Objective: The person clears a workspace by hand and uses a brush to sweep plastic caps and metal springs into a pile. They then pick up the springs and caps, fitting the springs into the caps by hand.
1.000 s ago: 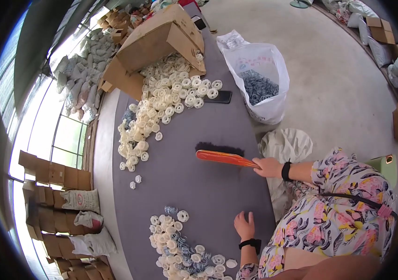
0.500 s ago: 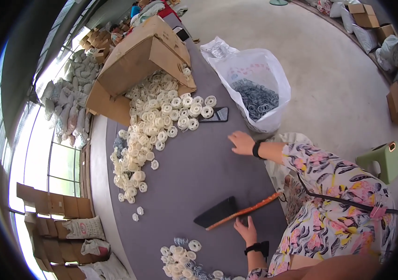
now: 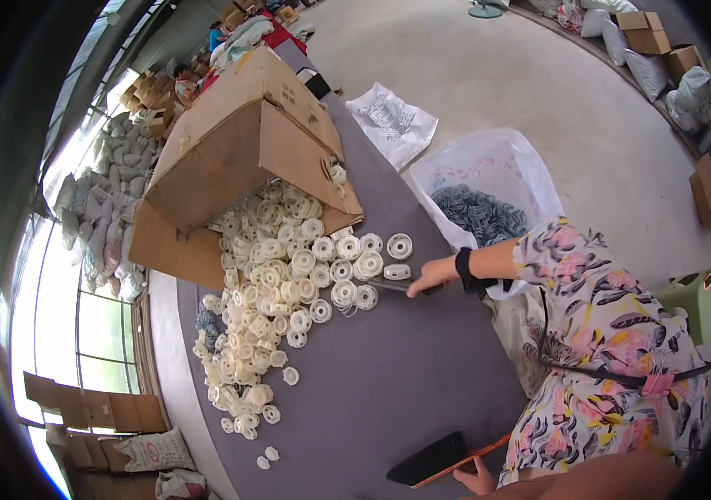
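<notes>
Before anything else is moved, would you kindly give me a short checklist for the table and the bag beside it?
1. Right hand at the phone: ok.
2. Firm grip on the phone: cannot tell; the fingers partly hide it.
3. Phone clear of white plastic parts: not ok; several crowd its left end.
4. Brush away from the right hand: ok; it lies beside the left hand.
5. White parts all in one pile: not ok; two small ones lie apart on the table.
6. White bag open: ok; grey coils show inside.
</notes>
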A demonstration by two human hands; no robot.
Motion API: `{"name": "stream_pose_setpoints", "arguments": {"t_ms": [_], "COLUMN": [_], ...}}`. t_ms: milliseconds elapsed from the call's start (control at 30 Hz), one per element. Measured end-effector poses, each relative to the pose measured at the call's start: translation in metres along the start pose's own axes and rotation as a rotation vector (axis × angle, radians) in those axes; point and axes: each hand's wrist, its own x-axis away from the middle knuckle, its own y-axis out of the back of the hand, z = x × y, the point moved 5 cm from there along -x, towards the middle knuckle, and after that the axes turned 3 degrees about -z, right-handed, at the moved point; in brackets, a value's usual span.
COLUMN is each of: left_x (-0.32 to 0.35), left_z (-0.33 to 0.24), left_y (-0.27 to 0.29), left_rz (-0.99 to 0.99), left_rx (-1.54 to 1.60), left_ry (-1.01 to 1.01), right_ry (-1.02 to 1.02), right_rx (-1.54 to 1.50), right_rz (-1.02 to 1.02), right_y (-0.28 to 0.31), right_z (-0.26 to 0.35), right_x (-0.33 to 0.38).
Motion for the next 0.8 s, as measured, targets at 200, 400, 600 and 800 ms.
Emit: {"name": "stream_pose_setpoints", "arguments": {"t_ms": [200, 400, 600, 800], "left_x": [-0.025, -0.027, -0.035, -0.042], "left_z": [0.034, 0.054, 0.032, 0.015], "left_y": [-0.01, -0.009, -0.011, -0.018], "left_rz": [-0.159, -0.421, -0.431, -0.487], "left_rx": [0.047, 0.093, 0.283, 0.405], "left_ry": [0.21, 0.416, 0.433, 0.477], "right_ry": [-0.006, 0.016, -0.067, 0.086], "right_rx": [-0.757, 0.34, 0.429, 0.424], "right_rz": [0.073, -0.993, -0.924, -0.835], "right_y": [0.07, 0.154, 0.118, 0.079], "right_z": [0.014, 0.023, 0.01, 0.015], "right_x": [-0.008, -0.084, -0.112, -0.12]}}
